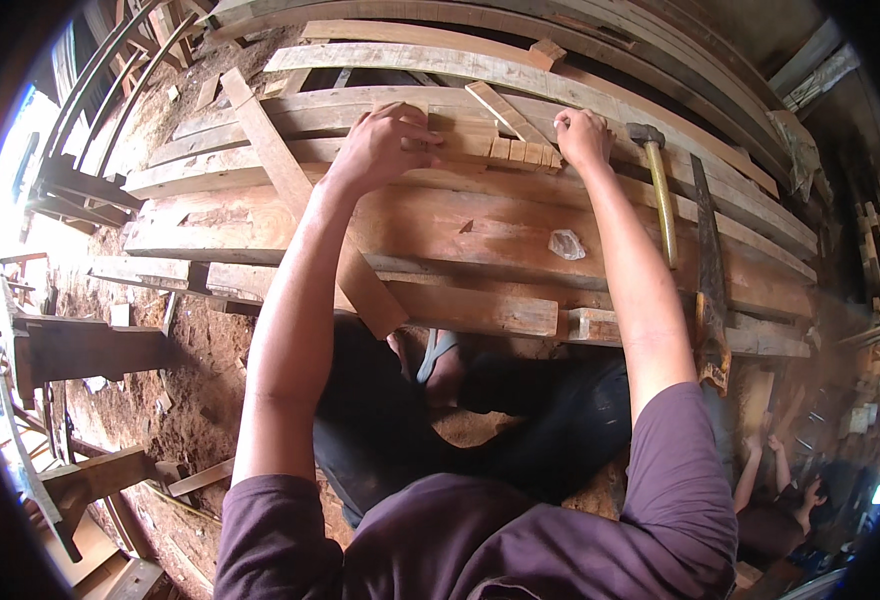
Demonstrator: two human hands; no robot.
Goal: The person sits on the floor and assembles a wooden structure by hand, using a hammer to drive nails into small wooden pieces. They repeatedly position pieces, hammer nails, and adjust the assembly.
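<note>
My left hand [388, 145] curls over the left end of a wooden block [468, 140] that lies on the planks. Notches or saw cuts divide the block's right end [525, 153] into several short teeth. Beyond that end, a thin wooden strip [508, 110] lies slantwise. My right hand [582, 138] is closed just right of the block, fingertips pressed together; whatever they hold, if anything, is too small to make out. A hammer [664, 200] with a yellow handle lies right of this hand, and a handsaw [708, 240] rests farther right.
Long beams [440, 225] run across in front of me, one carrying a pale flake [566, 244]. A flat board [290, 175] crosses them at the left. Chairlike wooden frames [85, 350] stand at far left. Another person [775, 505] is at the lower right.
</note>
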